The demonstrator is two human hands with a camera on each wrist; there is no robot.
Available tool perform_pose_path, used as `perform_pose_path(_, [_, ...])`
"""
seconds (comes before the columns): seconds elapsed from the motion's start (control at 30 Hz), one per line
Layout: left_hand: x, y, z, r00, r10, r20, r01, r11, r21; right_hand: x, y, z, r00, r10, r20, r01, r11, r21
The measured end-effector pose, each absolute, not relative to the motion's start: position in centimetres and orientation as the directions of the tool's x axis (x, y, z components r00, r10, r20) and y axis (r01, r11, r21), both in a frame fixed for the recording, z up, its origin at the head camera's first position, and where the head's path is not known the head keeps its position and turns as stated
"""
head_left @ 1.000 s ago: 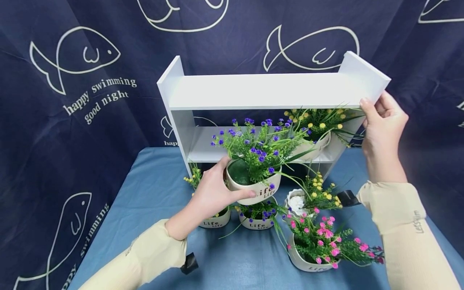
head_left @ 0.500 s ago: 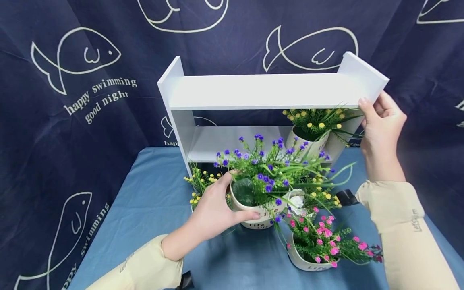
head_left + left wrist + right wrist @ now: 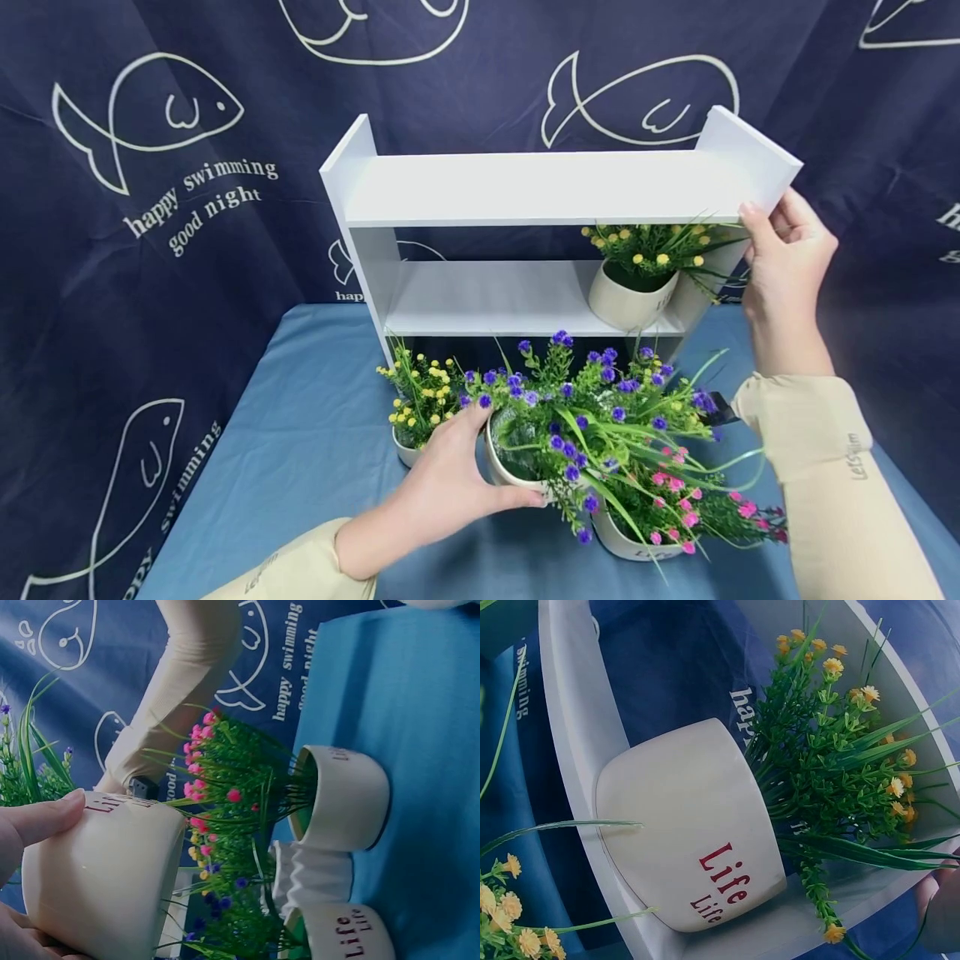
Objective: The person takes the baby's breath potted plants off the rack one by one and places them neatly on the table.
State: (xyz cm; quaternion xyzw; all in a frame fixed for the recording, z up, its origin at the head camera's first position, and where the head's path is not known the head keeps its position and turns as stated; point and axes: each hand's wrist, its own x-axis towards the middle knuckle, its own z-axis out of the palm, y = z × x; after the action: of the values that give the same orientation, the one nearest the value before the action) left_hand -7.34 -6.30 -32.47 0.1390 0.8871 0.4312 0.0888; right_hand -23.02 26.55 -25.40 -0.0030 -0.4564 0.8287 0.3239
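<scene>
My left hand (image 3: pixel 450 479) grips a cream oval flowerpot (image 3: pixel 105 877) by its side, thumb across the lettered front. Purple flowers (image 3: pixel 568 450) and long green leaves spread from it to the right, over the pots behind. In the head view the held pot is in front of the white shelf unit (image 3: pixel 525 187), below its middle board. At the upper right, my right hand (image 3: pixel 791 275) holds the unit's side panel, thumb at the front edge. A pot with yellow flowers (image 3: pixel 690 825) stands at the right end of the middle board.
On the blue cloth stand a yellow-flowered pot (image 3: pixel 408 454) at left and a pink-flowered pot (image 3: pixel 626 542) at right. The left wrist view also shows a white ridged pot (image 3: pixel 319 877) and another lettered pot (image 3: pixel 349 934). A dark fish-print curtain (image 3: pixel 187 350) hangs behind.
The left hand has brought the purple-flowered pot down and toward me, from in front of the middle board, tilting it; its flowers now overlap the pink ones. The right hand keeps its hold on the shelf.
</scene>
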Motion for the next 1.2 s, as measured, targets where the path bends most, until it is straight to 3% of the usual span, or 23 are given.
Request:
perform_pose_path(0.17, [-6.6, -6.4, -32.8, -0.950, 0.287, -0.121, 0.086, 0.617, 0.783, -23.1, 26.6, -25.4, -0.792, 0.539, 0.286, -0.533, -0.382, -0.755])
perform_pose_path(0.4, [-6.0, -6.7, -33.7, -0.942, 0.321, -0.098, 0.114, 0.580, 0.806, -23.1, 26.7, -25.5, -0.794, 0.537, 0.286, -0.530, -0.381, -0.757])
perform_pose_path(0.87, [-5.0, -7.5, -35.9, -0.902, 0.326, -0.284, -0.044, 0.584, 0.810, -23.0, 26.6, -25.5, -0.788, 0.538, 0.300, -0.537, -0.362, -0.762])
perform_pose_path(1.2, [-4.2, -8.0, -37.2, -0.895, 0.400, -0.197, 0.087, 0.590, 0.803, -23.0, 26.6, -25.5, -0.788, 0.538, 0.300, -0.538, -0.365, -0.760])
